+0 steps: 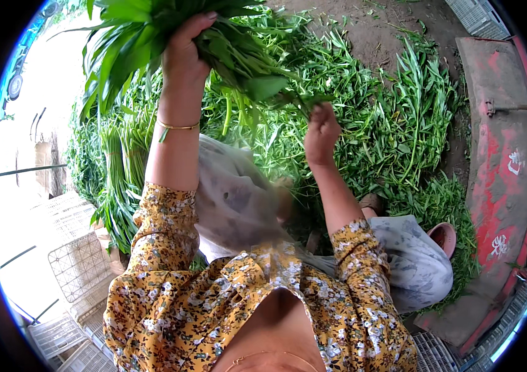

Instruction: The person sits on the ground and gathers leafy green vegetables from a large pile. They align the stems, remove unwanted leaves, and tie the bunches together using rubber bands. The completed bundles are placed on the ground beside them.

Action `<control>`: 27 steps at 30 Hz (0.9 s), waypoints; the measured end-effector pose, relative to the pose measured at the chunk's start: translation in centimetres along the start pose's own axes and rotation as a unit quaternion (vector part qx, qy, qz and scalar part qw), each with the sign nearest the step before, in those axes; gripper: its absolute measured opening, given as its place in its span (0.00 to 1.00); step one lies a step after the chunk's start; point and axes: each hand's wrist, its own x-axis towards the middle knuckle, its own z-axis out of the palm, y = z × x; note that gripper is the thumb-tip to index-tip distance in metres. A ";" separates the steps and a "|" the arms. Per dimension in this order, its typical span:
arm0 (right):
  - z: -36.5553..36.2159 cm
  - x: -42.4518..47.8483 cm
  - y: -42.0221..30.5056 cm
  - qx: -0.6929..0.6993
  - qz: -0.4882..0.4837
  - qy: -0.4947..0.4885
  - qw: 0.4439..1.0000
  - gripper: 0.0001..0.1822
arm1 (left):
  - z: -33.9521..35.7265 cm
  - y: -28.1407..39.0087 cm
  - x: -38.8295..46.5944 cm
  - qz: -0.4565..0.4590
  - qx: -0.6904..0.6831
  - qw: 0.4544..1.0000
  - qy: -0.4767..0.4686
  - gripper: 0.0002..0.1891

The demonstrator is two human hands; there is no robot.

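Note:
My left hand (pixel 186 53) grips a thick bunch of long-leaved greens (pixel 128 51), which look like water spinach, at the top of the view. Its leaves fan out to the left, while the stems trail right and down. Level with those trailing ends, my right hand (pixel 323 135) has its fingers closed on a leafy stem (pixel 307 101); motion blurs the fingertips. Left of my knee stand bundles of greens (pixel 113 162), pale stems upward, with a thin tie around them. Loose leaves and stems (pixel 361 125) cover the ground before me.
To the right runs a muddy red metal panel (pixel 500 167) bearing white writing. A pink dish-like object (pixel 443 238) sits beside my right knee. White plastic crates (pixel 77 265) are stacked at the left. Another crate (pixel 477 18) is at the top right. Bare soil (pixel 351 28) shows behind the greens.

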 end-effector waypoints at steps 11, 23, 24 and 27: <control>-5.0 -9.4 13.8 -0.184 0.114 0.043 0.975 0.14 | 2.3 0.3 2.7 0.058 -0.072 0.995 0.033 0.09; 0.9 -2.7 9.4 -0.131 0.010 -0.131 0.983 0.16 | 6.3 -4.9 -0.1 -0.038 -0.087 0.995 0.026 0.14; 0.8 -2.8 9.1 -0.172 -0.008 -0.107 0.979 0.15 | 7.2 -4.8 -1.0 0.049 -0.073 0.996 0.008 0.15; 0.2 -1.6 5.4 -0.118 -0.043 -0.036 0.991 0.12 | 6.1 -5.5 0.8 0.038 -0.065 0.996 -0.039 0.15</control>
